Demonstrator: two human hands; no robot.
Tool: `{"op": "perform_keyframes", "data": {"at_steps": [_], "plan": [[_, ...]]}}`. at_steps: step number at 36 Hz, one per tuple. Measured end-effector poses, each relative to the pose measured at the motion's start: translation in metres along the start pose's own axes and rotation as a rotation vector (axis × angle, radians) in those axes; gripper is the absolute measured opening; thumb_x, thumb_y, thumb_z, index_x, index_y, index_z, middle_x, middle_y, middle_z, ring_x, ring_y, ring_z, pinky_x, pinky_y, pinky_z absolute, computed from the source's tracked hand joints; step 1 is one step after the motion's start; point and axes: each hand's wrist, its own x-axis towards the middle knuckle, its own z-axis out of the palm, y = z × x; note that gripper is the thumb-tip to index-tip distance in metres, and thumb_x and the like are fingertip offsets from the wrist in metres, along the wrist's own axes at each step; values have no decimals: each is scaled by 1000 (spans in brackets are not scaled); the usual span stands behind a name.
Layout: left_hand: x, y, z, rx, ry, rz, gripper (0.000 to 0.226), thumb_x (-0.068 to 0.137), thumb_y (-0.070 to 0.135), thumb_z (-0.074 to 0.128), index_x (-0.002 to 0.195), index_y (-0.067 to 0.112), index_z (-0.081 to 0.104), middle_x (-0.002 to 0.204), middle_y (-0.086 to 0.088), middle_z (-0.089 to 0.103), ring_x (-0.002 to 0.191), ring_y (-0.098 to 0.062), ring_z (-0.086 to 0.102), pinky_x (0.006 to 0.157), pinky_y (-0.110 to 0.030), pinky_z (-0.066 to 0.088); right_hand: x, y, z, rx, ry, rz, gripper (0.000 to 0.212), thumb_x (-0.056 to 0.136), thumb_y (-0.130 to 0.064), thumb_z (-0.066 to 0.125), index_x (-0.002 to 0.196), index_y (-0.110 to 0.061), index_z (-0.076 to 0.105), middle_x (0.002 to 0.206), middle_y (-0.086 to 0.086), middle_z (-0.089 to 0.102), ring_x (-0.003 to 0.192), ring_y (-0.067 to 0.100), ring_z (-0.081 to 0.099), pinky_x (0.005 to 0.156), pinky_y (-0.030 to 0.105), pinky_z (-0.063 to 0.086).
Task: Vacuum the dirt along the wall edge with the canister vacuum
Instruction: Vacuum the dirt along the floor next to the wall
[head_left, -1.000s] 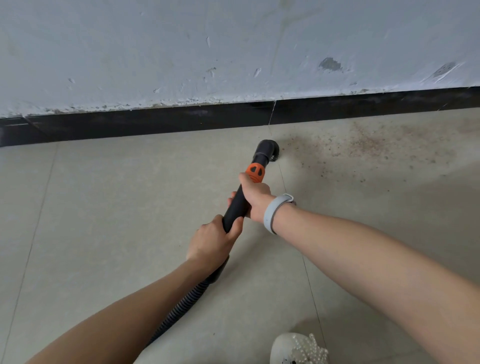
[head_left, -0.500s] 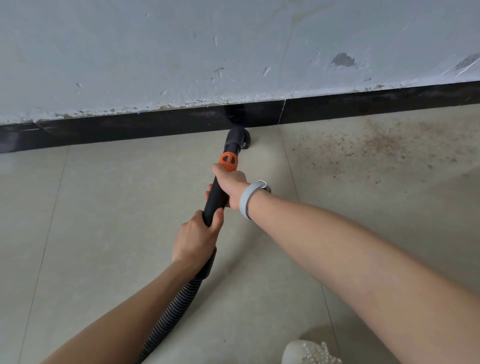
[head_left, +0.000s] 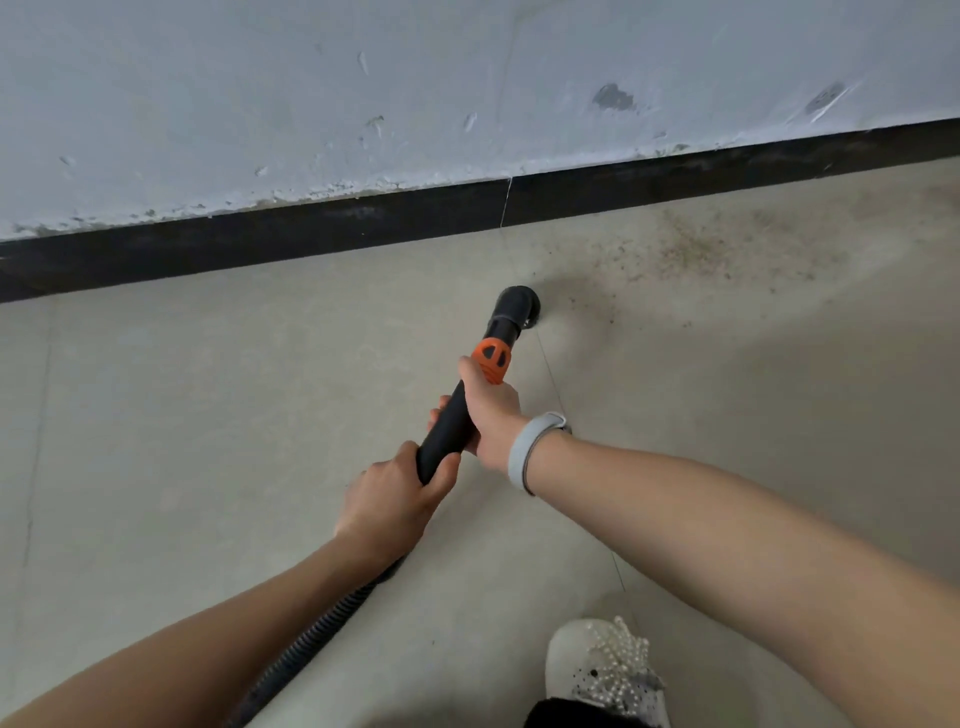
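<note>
A black vacuum wand (head_left: 449, 423) with an orange collar (head_left: 491, 358) ends in a round black nozzle (head_left: 517, 306) that touches the beige tile floor. My right hand (head_left: 491, 410) grips the wand just below the orange collar. Lower down, my left hand (head_left: 392, 501) grips the wand where the ribbed hose (head_left: 306, 639) joins it. Brown dirt (head_left: 727, 244) is scattered over the floor to the right of the nozzle, up to the black skirting (head_left: 311, 234). The canister is out of view.
A chipped white wall (head_left: 415, 93) rises above the skirting. A white beaded shoe (head_left: 605, 670) stands on the floor at the bottom right. Tile joints run across the floor on both sides.
The nozzle has pulled back from the skirting and moved right, to the left edge of the dirt patch. Both hands kept their grip on the wand.
</note>
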Motion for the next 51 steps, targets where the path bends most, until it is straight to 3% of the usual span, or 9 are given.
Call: {"op": "perform_keyframes", "data": {"at_steps": [3,9,15,25,31,35,41,47,51], "plan": [[-12,-13,-8,133,-33,69,40,90,61,37,77,23,39,61,4,55,56,-16,53,50,-30,33,-17,20,-2,95,23,22,27,92,-33,60,94,-8,50,75,11,60,61,26,62,77,41,59],[-45,-31,-20,277,-147,148,40,91,63,36,84,24,39,65,8,49,67,-22,56,58,-32,34,-55,57,-4,252,106,71,28,93,-34,60,96,-8,50,84,13,60,68,27,63,59,34,57],[-60,-38,-40,391,-262,231,41,91,65,33,91,25,40,68,8,48,68,-21,52,64,-32,38,-83,80,-2,402,144,84,31,93,-33,60,105,-8,47,80,12,54,61,25,59,63,36,56],[-14,-5,-54,412,-217,216,40,91,65,34,86,27,43,66,10,49,65,-16,51,54,-29,31,-63,31,-5,438,128,60,28,96,-35,58,95,-9,47,81,12,59,67,25,63,61,37,55],[0,43,-32,354,-169,90,39,91,63,36,86,25,46,66,10,53,66,-16,54,51,-26,30,-43,-12,-41,321,62,85,31,96,-35,58,101,-6,48,82,12,62,69,25,64,77,42,58],[-3,72,-24,252,-132,-67,40,92,60,39,86,22,50,75,5,66,73,-17,62,59,-29,40,-33,-37,-55,181,-9,114,29,96,-34,56,98,-6,50,82,12,63,69,25,65,85,44,57],[-10,109,0,65,8,-316,40,91,58,44,79,20,53,62,6,67,62,-14,64,64,-30,50,-14,-68,-69,-11,-158,170,25,96,-30,56,100,-6,50,75,9,58,73,24,62,66,32,59],[-5,159,19,-88,121,-426,42,90,56,45,77,17,53,58,4,66,60,-16,65,70,-38,55,1,-105,-88,-205,-261,205,25,95,-30,55,87,-7,48,74,9,59,64,21,62,72,36,59],[-2,190,11,-96,140,-461,43,92,57,44,79,17,54,63,4,67,61,-15,64,66,-34,54,-2,-133,-95,-250,-312,218,26,95,-31,55,85,-8,46,76,10,60,65,23,62,71,36,59]]}}
